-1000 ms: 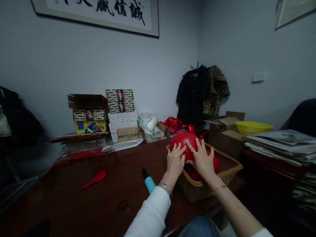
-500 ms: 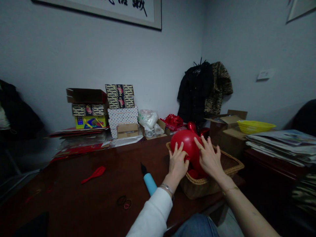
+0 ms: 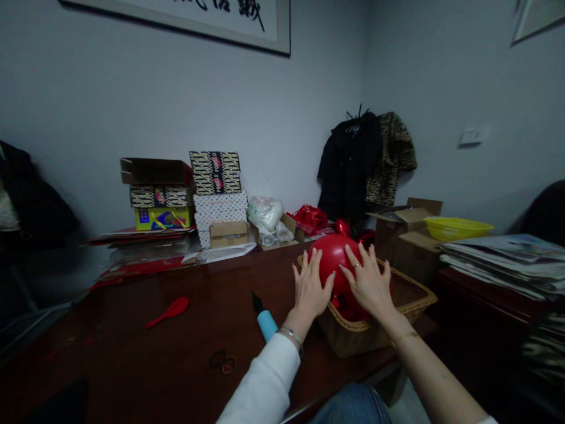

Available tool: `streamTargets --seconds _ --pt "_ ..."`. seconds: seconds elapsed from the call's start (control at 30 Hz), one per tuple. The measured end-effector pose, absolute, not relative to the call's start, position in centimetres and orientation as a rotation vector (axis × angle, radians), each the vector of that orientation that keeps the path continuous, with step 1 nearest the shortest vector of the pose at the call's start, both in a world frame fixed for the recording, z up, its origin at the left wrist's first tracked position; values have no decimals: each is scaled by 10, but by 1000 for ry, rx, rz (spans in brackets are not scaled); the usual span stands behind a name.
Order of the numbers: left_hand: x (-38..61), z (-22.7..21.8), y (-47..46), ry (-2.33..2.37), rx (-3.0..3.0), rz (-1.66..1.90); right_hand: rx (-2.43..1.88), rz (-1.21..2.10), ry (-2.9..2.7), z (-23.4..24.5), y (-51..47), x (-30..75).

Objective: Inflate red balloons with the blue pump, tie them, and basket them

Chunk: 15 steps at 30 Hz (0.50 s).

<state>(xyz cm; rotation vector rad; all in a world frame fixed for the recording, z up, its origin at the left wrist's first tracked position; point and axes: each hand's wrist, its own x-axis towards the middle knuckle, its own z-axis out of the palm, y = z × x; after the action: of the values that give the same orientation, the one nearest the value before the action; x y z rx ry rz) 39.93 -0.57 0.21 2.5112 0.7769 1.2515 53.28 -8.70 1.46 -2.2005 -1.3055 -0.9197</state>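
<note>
An inflated red balloon rests on top of other red balloons in a wicker basket on the dark wooden table. My left hand lies against the balloon's left side, fingers spread. My right hand, with a ring on one finger, presses on its right side, fingers apart too. Both palms push on the balloon without gripping it.
A blue hand pump lies just left of my left wrist. A flat red balloon and small rubber rings lie on the table. Stacked boxes, cardboard cartons, a yellow bowl and paper piles stand behind.
The balloon has sunk lower into the basket. My hands have shifted a little on it, the left one sliding further up its side.
</note>
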Motion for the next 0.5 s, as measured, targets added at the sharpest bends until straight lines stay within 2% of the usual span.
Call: streamTargets --seconds 0.23,0.5 --pt "391 1 -4 834 2597 1167 -2161 -978 -1312 21 -87 523" --pt "366 4 -2 896 2611 1258 -2040 -1041 -1363 34 -82 499"
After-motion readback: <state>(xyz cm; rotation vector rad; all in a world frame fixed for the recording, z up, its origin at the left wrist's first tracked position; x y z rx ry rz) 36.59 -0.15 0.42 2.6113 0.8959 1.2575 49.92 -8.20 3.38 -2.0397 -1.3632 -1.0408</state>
